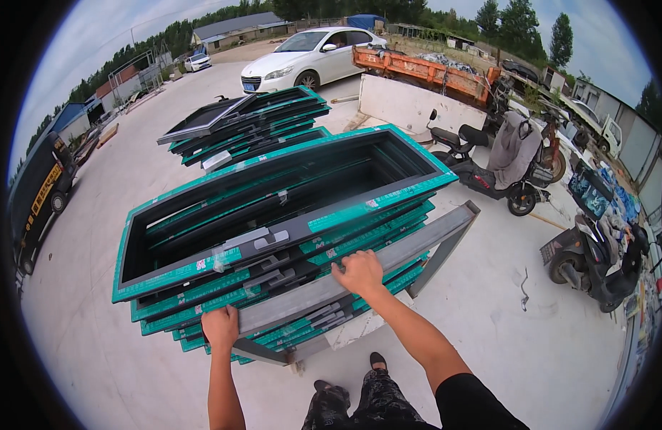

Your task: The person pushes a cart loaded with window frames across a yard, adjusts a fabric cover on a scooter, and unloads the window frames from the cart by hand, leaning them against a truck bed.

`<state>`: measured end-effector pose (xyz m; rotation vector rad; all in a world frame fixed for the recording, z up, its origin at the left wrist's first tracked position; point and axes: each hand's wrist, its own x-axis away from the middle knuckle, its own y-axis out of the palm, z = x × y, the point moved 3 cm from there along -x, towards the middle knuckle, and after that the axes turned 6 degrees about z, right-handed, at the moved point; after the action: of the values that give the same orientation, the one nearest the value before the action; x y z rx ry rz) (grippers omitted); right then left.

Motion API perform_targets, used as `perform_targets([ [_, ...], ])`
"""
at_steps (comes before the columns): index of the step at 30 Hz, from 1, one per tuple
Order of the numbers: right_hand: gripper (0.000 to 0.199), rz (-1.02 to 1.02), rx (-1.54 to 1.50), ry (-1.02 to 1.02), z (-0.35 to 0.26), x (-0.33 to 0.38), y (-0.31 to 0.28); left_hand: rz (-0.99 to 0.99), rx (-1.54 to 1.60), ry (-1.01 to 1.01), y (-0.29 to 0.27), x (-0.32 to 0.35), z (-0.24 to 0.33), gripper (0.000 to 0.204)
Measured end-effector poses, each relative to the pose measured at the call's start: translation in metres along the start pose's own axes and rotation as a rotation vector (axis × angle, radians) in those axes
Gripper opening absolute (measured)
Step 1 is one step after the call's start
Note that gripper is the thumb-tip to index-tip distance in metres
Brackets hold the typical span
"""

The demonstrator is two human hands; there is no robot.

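A grey metal rail (pixel 291 302), with a leg going down near each end, stands right in front of me. At its left end my left hand (pixel 221 327) is closed round the metal. My right hand (pixel 359 274) is farther along the rail, about its middle, fingers curled over the upper edge. Just beyond the rail lies a stack of long rectangular dark frames (pixel 288 233) with green protective film. Small grey fittings (pixel 259 240) stick out from the stack's near side. The lower ends of the rail's legs are partly hidden.
Another stack of frames (pixel 252 122) stands farther back, ahead of a white car (pixel 309 57). On the right are a scooter draped with cloth (pixel 510 158), a second scooter (pixel 596 258) and scattered debris. A dark van (pixel 40 193) is at left, an orange truck bed (pixel 424 72) behind.
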<state>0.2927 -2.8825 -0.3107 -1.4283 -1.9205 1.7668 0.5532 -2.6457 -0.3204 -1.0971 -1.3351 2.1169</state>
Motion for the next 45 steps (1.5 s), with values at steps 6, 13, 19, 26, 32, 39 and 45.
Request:
perform_targets([
  [6, 0.040, 0.052, -0.011, -0.056, 0.068, 0.030, -0.050, 0.013, 0.003, -0.053, -0.008, 0.040, 0.084, 0.038],
  [13, 0.039, 0.037, -0.007, -0.038, 0.118, 0.049, -0.075, 0.058, 0.014, -0.012, 0.004, 0.059, 0.132, 0.035],
  [19, 0.038, 0.028, -0.009, -0.059, 0.180, 0.069, -0.098, 0.049, 0.021, -0.024, 0.021, 0.087, 0.194, 0.039],
  [26, 0.038, 0.055, -0.059, -0.042, 0.189, 0.076, -0.109, 0.027, -0.026, -0.058, 0.008, 0.085, 0.213, 0.039],
  [32, 0.039, 0.071, -0.048, -0.056, 0.212, 0.073, -0.121, -0.012, -0.044, -0.102, 0.023, 0.079, 0.227, 0.042],
  [39, 0.039, 0.050, 0.011, 0.027, 0.248, 0.057, -0.108, -0.039, -0.012, -0.035, 0.048, 0.041, 0.258, 0.042],
  [45, 0.041, 0.005, 0.058, 0.137, 0.294, 0.037, -0.111, -0.099, 0.042, 0.005, 0.076, 0.012, 0.302, 0.044],
])
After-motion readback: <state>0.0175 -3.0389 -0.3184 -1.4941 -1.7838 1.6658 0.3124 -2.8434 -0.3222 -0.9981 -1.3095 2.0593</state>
